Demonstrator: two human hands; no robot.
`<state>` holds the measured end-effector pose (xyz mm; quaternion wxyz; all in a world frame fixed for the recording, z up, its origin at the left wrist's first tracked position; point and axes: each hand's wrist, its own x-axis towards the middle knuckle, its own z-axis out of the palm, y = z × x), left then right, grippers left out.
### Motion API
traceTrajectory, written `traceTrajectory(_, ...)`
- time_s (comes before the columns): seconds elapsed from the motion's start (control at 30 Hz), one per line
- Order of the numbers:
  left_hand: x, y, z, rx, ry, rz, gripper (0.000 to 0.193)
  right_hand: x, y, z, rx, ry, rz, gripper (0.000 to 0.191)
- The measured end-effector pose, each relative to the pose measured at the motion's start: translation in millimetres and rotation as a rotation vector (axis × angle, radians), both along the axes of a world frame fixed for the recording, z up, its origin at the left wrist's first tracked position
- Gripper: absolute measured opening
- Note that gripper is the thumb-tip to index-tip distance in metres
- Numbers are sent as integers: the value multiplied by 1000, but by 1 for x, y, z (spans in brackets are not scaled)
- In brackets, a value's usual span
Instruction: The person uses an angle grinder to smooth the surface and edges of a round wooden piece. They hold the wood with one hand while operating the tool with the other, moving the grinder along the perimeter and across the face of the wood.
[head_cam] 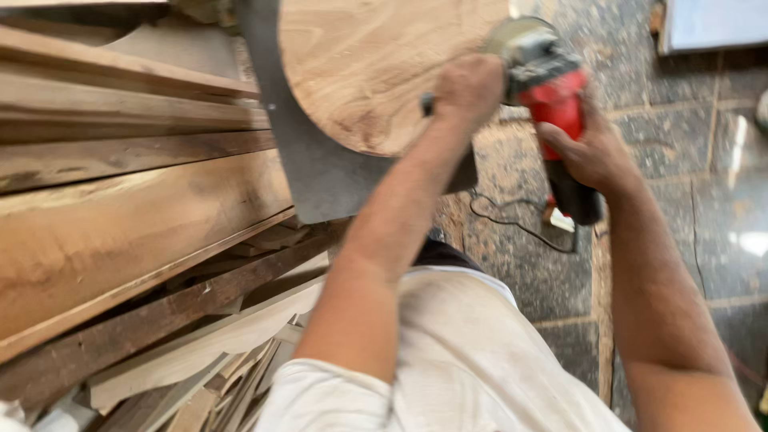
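A red and black angle grinder (552, 88) is held at the right edge of a round wooden panel (376, 64). My left hand (468, 88) is closed around the grinder's side handle near its grey head. My right hand (588, 148) grips the red body from the right. The round panel rests on a grey board (320, 172). The grinder's black cord (512, 220) trails down to the floor.
Long wooden planks (120, 176) are stacked at the left, with thin offcuts (216, 368) piled beneath them. A speckled stone floor (680, 208) lies at the right. A white object (712, 24) sits at the top right corner.
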<state>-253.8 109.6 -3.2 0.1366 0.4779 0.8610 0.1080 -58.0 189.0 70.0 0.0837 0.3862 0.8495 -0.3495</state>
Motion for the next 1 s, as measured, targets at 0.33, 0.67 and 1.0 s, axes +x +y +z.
traceTrajectory(0.33,-32,-181,10,-81,-110,225,15,-67,-104,-3,-165,-233,193,102)
traceTrajectory(0.67,-18,-234,57,-358,-360,380,33,-98,-125,42,-187,-343,542,104)
traceTrajectory(1.0,47,-119,35,-276,-554,150,19,23,-45,13,-153,-369,78,107)
